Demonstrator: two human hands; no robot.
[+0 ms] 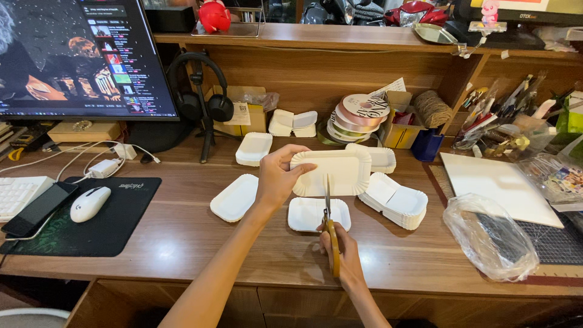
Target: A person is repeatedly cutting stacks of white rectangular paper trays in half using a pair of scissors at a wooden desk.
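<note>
On the wooden desk (182, 237), a monitor (79, 58) stands at the back left corner. Above the desk's middle, the left hand (276, 176) pinches a white paper tray (337, 172) by its left edge, held upright. The right hand (343, 255), fingers closed through yellow-handled scissors (331, 228), has the blades at the tray's lower edge.
</note>
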